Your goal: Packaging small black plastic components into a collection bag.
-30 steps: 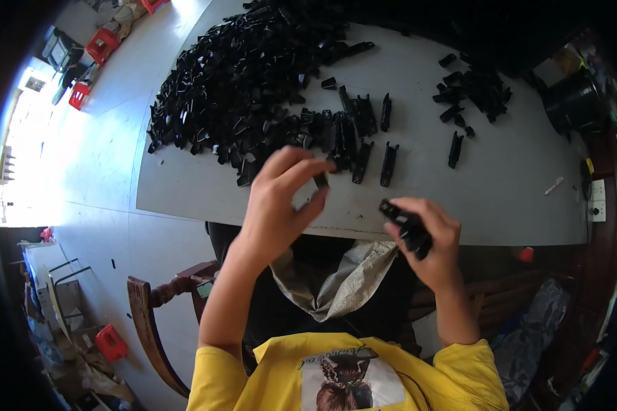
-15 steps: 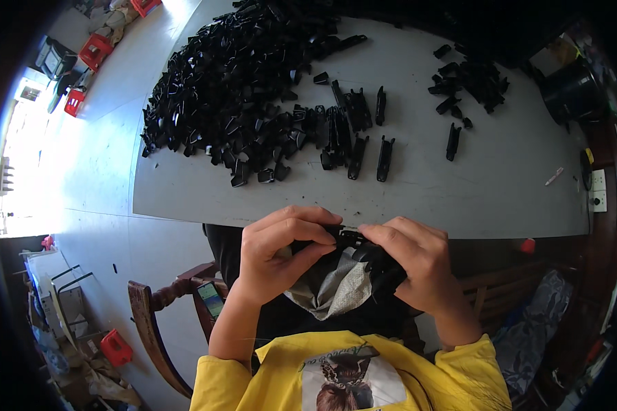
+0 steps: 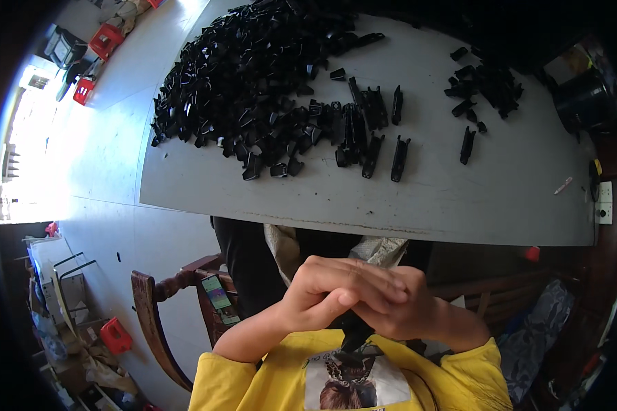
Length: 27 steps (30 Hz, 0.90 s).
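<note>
Hands: the left hand (image 3: 320, 293) and right hand (image 3: 399, 309) are pressed together at the lower centre of the frame, the left fingers lying across the right; whether the left grips anything cannot be told.
Black part in hand: a black plastic part (image 3: 355, 333) juts below the joined hands, in front of the yellow shirt (image 3: 281, 370); the right hand appears curled round it, and the rest of it is hidden.
Tabletop: the grey tabletop (image 3: 288, 200) spans the upper half of the frame, its near edge above the hands and apart from them.
Big heap: small black plastic pieces (image 3: 230, 85) are piled at upper left, well apart from the hands.
Long parts: a cluster of slim black channel-shaped parts (image 3: 353, 133) stands at the heap's right edge, upper centre; one separate slim part (image 3: 400, 159) lies just right of it.
Small heap: more black parts (image 3: 497, 89) gather at upper right, with a lone slim part (image 3: 467, 145) below them.
Right end: a pale pen (image 3: 563, 185) lies near the tabletop's right edge.
Lap: a pale woven sack (image 3: 384, 251) shows between tabletop and hands.
Chair: a phone (image 3: 217, 296) with its screen lit rests against the wooden chair (image 3: 144, 305), left of the hands.
</note>
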Each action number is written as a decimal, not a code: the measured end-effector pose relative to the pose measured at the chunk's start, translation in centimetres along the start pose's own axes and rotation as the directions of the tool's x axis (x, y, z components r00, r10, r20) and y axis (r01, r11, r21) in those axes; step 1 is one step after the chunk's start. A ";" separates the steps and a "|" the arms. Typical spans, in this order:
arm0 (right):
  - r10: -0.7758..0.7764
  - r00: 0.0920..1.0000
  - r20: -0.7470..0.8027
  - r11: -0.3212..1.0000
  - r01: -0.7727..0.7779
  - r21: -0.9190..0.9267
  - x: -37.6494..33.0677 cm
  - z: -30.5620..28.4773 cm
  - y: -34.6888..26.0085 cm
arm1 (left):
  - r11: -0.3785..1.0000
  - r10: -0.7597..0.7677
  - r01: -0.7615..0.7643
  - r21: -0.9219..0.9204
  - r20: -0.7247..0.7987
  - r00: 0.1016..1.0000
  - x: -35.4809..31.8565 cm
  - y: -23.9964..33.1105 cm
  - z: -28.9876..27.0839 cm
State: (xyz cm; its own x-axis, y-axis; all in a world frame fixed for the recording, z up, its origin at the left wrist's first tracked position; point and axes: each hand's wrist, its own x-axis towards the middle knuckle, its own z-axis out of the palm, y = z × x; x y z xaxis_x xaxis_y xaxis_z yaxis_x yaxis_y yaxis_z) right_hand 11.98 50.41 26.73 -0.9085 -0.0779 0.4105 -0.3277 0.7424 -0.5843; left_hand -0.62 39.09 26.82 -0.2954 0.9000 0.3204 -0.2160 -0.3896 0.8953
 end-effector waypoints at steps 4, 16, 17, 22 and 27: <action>-0.084 0.996 -0.008 0.993 0.083 -0.080 -0.1 1.5 -0.9 | 0.985 0.065 -0.066 -0.162 -0.015 0.998 -1.8 -0.2 0.5; 0.532 0.780 0.330 0.840 -0.535 -0.090 -2.9 9.0 5.2 | 0.598 0.165 0.758 0.259 -0.966 0.200 -28.0 -3.9 -5.8; 0.492 0.814 0.308 0.870 -0.472 -0.143 -2.7 8.9 5.1 | 0.604 0.145 0.785 0.140 -0.987 0.064 -30.2 -4.4 -5.7; 0.419 0.870 0.260 0.904 -0.372 -0.212 -1.7 8.2 3.6 | 0.492 0.185 0.869 0.043 -0.981 -0.057 -41.8 -10.8 -7.8; 0.247 0.966 0.075 0.969 -0.246 -0.018 -0.4 5.6 1.9 | 0.500 0.232 0.865 0.053 -0.970 -0.075 -40.4 -11.7 -10.0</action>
State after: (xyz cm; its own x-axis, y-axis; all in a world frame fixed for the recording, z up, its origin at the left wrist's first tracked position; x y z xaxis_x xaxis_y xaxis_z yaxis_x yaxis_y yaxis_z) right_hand 10.20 48.12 21.50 -0.9780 0.0581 0.2003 -0.0894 0.7508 -0.6545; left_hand 4.57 5.33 0.32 -0.9306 -0.3470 -0.1164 -0.3141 0.5938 0.7408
